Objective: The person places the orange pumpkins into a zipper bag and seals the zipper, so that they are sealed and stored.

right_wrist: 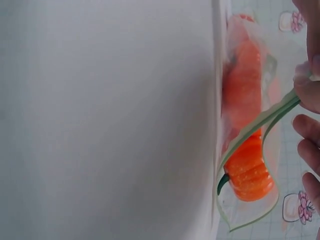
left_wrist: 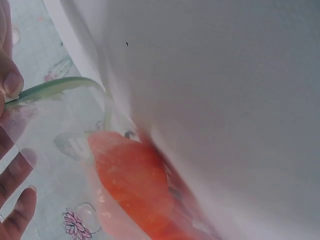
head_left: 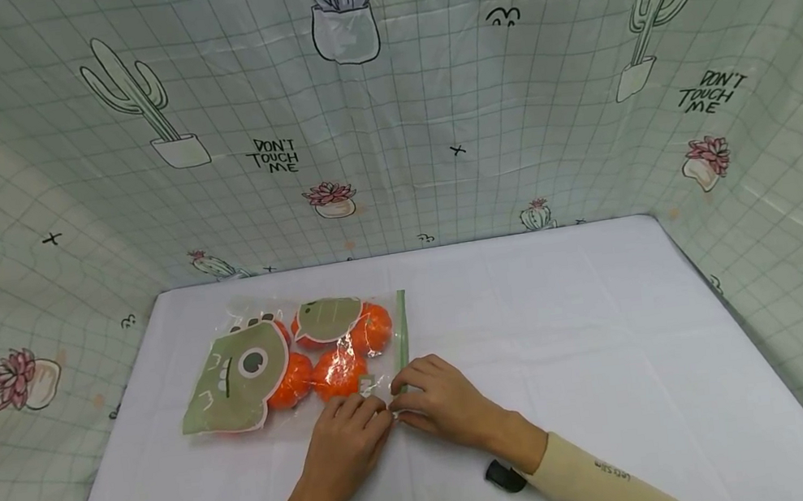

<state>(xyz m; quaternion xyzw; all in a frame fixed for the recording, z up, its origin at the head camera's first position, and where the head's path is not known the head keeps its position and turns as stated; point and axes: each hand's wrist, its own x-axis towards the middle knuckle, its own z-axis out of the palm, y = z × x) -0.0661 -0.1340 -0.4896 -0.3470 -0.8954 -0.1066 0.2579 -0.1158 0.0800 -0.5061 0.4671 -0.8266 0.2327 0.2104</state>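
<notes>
A clear zip bag [head_left: 378,379] with a green cartoon dinosaur print lies on the left half of the table. Inside it are several small orange pumpkins [head_left: 339,371], one showing a dark green stem in the right wrist view. The bag's green zip strip [head_left: 401,328] faces right. At its near corner, my left hand [head_left: 348,444] pinches the edge between thumb and fingers. Close beside it, my right hand [head_left: 447,405] pinches the strip too. Beyond the fingers the two green strips [right_wrist: 267,117] stand apart, so the mouth gapes toward the far end.
A white cloth covers the table [head_left: 564,331]. Hanging grid-patterned fabric [head_left: 401,103] with cactus drawings encloses the back and both sides. A black wrist device [head_left: 504,476] shows beneath the right forearm.
</notes>
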